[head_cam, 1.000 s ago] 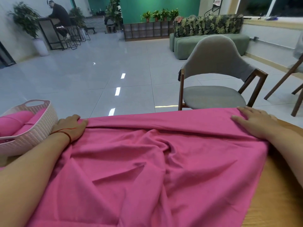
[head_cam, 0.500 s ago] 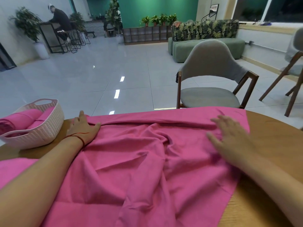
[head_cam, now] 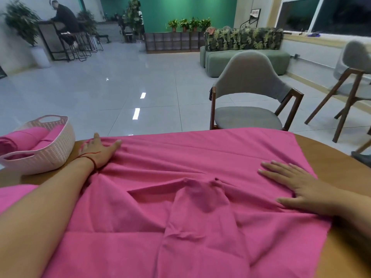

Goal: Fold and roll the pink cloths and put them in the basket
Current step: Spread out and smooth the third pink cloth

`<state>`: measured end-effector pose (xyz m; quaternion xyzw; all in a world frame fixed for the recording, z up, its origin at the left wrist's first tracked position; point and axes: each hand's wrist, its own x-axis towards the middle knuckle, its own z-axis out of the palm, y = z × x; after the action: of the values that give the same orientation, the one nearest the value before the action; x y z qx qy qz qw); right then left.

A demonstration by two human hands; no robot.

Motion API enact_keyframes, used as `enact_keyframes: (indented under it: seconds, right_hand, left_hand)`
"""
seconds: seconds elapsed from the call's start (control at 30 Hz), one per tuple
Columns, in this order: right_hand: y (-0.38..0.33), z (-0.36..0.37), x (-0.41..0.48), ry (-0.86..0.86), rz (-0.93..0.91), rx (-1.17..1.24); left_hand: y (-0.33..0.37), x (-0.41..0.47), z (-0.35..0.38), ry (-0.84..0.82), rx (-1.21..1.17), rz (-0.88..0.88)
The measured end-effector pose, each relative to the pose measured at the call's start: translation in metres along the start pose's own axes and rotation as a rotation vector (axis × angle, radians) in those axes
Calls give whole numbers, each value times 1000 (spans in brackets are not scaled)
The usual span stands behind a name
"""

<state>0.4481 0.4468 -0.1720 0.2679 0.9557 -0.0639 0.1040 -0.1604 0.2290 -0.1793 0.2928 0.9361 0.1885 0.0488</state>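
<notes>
A large pink cloth (head_cam: 200,157) is spread over the wooden table (head_cam: 331,149), wrinkled and bunched in the middle. My left hand (head_cam: 98,150) lies flat with spread fingers on the cloth's far left corner, next to the basket. Flat on the cloth's right side rests my right hand (head_cam: 299,185), fingers straight. The white woven basket (head_cam: 50,155) stands at the table's left edge and holds two rolled pink cloths (head_cam: 26,137).
A grey chair (head_cam: 249,97) with wooden legs stands just beyond the table's far edge. A second chair (head_cam: 353,81) is at the right. More pink fabric (head_cam: 12,195) shows under my left forearm. A person sits at a distant counter.
My right hand slid from the cloth's far right corner down toward me along the right side. My left hand stayed at the left corner and its fingers flattened out.
</notes>
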Motion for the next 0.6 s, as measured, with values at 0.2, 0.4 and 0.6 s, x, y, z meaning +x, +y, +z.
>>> enact_keyframes:
  seconds: [0.2, 0.4, 0.6]
  right_hand:
    - [31, -2, 0, 74, 23, 69]
    - [13, -20, 13, 167, 153, 285]
    - [-31, -12, 14, 315, 205, 226]
  left_hand:
    - [-21, 26, 5, -93, 47, 180]
    - [-14, -18, -3, -87, 66, 210]
    - [-12, -59, -14, -127, 61, 202]
